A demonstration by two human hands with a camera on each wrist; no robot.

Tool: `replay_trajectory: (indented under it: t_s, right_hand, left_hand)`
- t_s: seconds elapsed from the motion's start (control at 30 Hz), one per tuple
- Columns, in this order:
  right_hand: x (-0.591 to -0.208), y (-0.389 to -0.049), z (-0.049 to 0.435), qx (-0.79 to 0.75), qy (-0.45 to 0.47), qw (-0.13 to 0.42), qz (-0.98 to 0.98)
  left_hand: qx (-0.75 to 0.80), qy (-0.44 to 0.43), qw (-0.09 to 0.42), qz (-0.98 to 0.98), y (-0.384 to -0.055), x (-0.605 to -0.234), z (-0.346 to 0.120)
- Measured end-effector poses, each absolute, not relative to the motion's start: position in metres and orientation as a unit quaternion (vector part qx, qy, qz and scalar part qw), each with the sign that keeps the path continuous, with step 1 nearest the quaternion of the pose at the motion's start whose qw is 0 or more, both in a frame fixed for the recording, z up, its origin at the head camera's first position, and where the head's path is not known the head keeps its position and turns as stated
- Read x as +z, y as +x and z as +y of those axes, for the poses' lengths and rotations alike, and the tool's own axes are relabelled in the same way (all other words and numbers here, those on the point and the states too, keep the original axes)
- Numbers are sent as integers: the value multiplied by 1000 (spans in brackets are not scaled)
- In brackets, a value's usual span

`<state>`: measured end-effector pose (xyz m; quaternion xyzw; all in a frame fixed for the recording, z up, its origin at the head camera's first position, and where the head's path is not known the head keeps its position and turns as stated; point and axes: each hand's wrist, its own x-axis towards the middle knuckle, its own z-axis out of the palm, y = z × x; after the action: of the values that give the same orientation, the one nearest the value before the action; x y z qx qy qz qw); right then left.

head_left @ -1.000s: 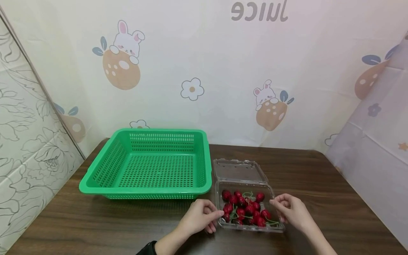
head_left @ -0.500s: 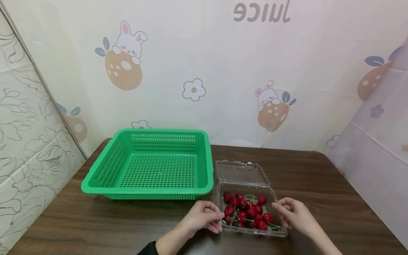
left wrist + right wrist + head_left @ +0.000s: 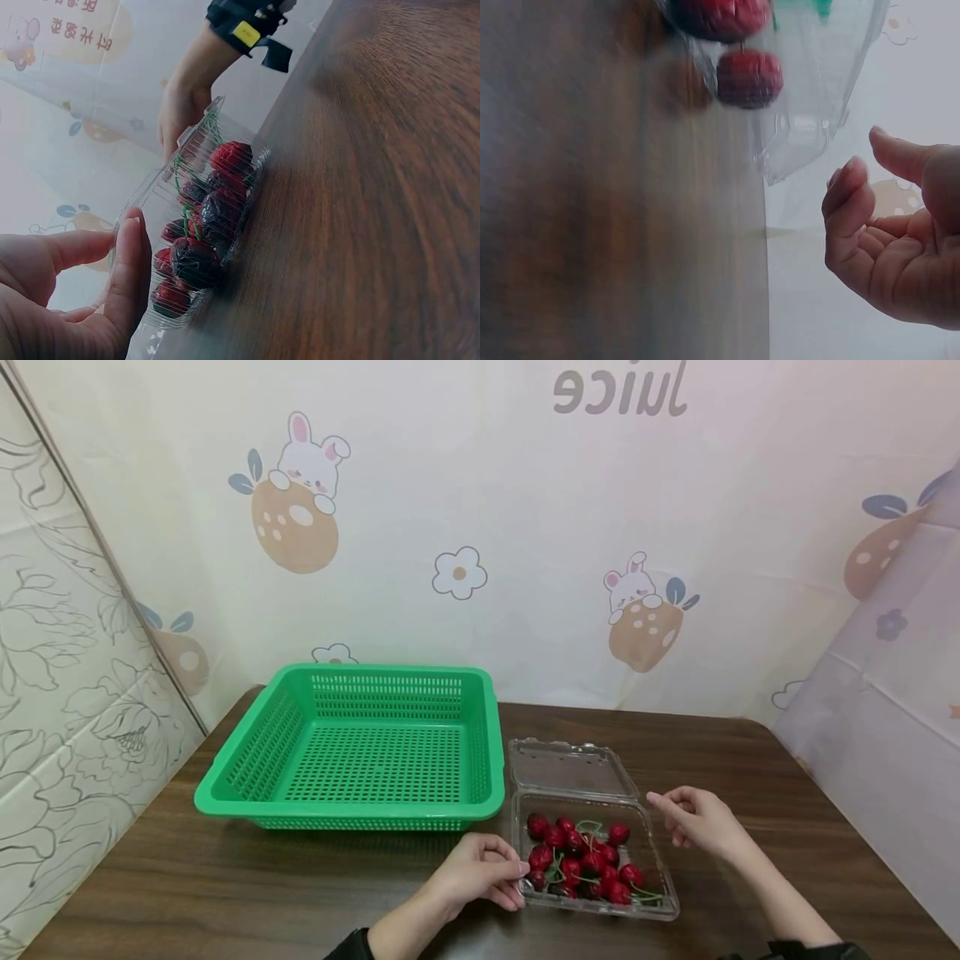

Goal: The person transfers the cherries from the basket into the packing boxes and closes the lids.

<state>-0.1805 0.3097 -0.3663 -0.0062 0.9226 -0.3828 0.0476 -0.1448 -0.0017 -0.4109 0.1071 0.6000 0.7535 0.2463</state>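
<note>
A clear plastic clamshell box (image 3: 600,907) lies with its lid (image 3: 570,770) folded back. Red cherries (image 3: 591,863) with green stems fill much of its base. My left hand (image 3: 480,870) pinches the rim at the front left corner between thumb and fingers, as the left wrist view also shows. To the right of the box, level with its hinge, my right hand (image 3: 697,820) is raised with nothing in it. In the right wrist view, the thumb and forefinger of that hand (image 3: 900,232) stand apart, the fingers loosely bent, near the box wall.
A green perforated plastic basket (image 3: 375,768) stands left of the box, close to it. Both are on a dark brown wooden table (image 3: 300,893). Behind the table hangs a patterned wall cloth (image 3: 525,627), with another at each side.
My right hand has let go of the box's right rim and moved up and away toward the back. The left hand keeps its pinch, and the box shifted slightly toward the front earlier.
</note>
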Motion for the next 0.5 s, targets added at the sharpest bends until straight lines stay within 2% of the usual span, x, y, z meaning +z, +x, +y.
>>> replay_trajectory:
  t_s: [0.23,0.5]
  right_hand:
    - [-364,-206,312,-367,-22,45,929]
    - [-371,-230,314,-410,-9,99,907]
  left_hand:
    - [750,124,259,596,-148,-415,-3]
    - [754,109,251,597,-145,-410,-2]
